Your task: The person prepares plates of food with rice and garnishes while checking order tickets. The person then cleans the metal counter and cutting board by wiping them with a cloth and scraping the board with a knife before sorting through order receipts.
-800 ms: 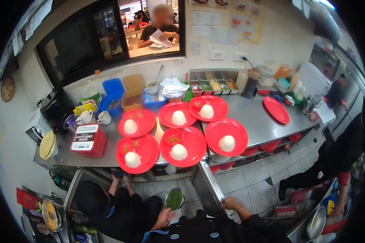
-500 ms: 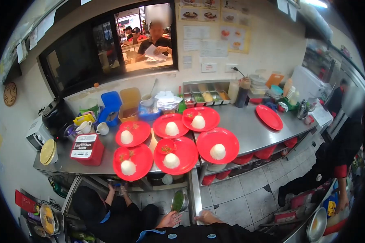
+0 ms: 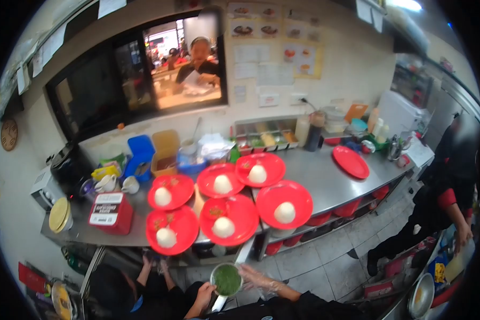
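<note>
Head | left hand holds 1 bowl | 6 white mounds

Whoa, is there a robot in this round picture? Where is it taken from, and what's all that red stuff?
No robot here! A person is working with their own two hands. The camera sits on that person's head and looks forward and down, so you see roughly what they see.

At the bottom, the left hand holds a bowl with something green in it. The right hand is at the bowl's other side, but I can't tell if it touches.

On the metal counter are six red plates, each with a white mound. Another red plate lies farther right, and a red tub stands at the left. The crouching person below the counter is somebody else.
</note>
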`<move>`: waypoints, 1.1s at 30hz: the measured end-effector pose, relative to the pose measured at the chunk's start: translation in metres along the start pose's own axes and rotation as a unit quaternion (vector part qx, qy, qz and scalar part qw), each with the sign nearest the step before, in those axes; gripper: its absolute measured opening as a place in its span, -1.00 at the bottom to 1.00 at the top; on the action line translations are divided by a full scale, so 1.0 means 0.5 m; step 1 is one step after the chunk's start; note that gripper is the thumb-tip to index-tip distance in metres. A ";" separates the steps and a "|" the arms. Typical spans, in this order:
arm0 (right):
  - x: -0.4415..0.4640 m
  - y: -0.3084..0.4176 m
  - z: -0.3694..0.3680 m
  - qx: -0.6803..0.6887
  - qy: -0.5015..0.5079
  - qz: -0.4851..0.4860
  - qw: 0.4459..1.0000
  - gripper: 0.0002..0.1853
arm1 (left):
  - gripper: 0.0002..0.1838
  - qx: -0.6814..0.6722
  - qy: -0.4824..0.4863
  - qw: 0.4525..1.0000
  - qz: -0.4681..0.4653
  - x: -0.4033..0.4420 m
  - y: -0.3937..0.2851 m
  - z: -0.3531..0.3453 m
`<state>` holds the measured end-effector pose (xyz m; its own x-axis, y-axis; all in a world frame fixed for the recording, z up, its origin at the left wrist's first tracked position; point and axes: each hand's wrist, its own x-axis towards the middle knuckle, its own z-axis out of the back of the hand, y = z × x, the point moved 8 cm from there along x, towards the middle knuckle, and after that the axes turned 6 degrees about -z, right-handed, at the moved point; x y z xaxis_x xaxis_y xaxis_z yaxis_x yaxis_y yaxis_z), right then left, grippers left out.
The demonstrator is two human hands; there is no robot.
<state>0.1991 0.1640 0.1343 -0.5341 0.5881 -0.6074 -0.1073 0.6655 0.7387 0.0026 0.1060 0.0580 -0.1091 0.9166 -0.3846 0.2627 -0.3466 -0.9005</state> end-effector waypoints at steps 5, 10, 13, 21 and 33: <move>-0.011 0.155 0.061 -0.048 -0.030 0.072 0.996 -0.44 | -0.84 0.241 0.047 0.947 -0.206 0.052 -0.244 -0.122; -0.073 0.360 0.251 0.320 -0.015 0.136 0.937 -0.55 | -0.68 0.242 0.188 0.892 -0.332 0.116 -0.605 -0.391; -0.169 0.490 0.385 0.329 -0.138 0.228 0.906 -0.56 | -0.52 0.277 0.186 0.750 -0.571 -0.031 -0.936 -0.583; -0.109 0.545 0.791 0.315 -0.295 0.340 0.835 -0.57 | -0.64 0.245 0.171 0.516 -0.803 -0.236 -1.187 -0.811; -0.059 0.471 0.979 -0.035 -0.701 0.175 0.691 -0.42 | -0.72 0.335 0.196 0.427 -0.817 -0.205 -1.143 -0.736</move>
<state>0.6001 0.5283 0.1829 0.7933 0.6076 -0.0383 -0.2433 0.3741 0.8949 0.2167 0.2837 0.6867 0.5812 -0.0391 0.8128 -0.2032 0.9602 0.1915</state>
